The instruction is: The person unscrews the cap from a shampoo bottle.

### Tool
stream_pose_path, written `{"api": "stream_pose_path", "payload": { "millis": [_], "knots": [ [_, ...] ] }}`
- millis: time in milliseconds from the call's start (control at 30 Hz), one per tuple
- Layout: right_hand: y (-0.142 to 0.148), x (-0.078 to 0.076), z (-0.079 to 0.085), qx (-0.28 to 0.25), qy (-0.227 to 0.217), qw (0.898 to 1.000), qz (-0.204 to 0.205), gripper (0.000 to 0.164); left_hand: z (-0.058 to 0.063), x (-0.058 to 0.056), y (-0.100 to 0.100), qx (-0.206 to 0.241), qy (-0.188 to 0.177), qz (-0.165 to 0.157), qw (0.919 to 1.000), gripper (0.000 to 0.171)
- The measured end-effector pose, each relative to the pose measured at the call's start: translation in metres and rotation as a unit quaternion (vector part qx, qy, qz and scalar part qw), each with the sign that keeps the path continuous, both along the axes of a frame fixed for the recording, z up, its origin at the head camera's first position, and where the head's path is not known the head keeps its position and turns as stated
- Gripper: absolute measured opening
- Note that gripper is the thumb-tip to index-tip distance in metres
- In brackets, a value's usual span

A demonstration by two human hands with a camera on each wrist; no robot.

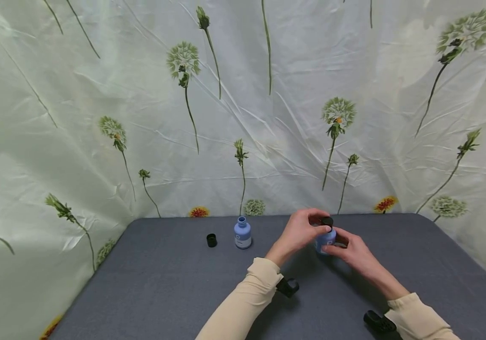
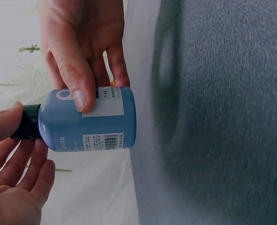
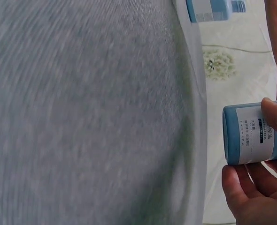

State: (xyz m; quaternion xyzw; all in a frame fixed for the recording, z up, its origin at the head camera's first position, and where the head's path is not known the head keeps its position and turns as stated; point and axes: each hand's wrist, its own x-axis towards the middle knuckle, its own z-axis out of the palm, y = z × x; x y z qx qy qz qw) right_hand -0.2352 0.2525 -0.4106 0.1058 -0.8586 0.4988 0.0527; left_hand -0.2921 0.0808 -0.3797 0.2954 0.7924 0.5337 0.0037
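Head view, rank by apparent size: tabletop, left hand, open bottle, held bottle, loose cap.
Largest to smallest:
1. Tabletop
2. Left hand
3. Open bottle and held bottle: unsure, fingers cover part of the held one
4. Loose cap

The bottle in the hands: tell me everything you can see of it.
The bottle is blue, rounded and plastic-looking, with a white printed label and a barcode patch. Its black cap is on; how tight can't be told. It is roughly upright over the gray tabletop, the left hand pinching the cap, the right hand holding its sides. Whether its base touches down is unclear.
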Motion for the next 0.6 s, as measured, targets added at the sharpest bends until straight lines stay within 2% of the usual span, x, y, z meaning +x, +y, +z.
{"api": "stream_pose_path", "payload": {
  "millis": [600],
  "knots": [
    [-0.039,0.002,0.008,-0.037,0.002,0.999,0.008,0.063,0.013,-0.001,-0.042,0.012,0.011,-0.029,0.9994,0.028]
  ]
}}
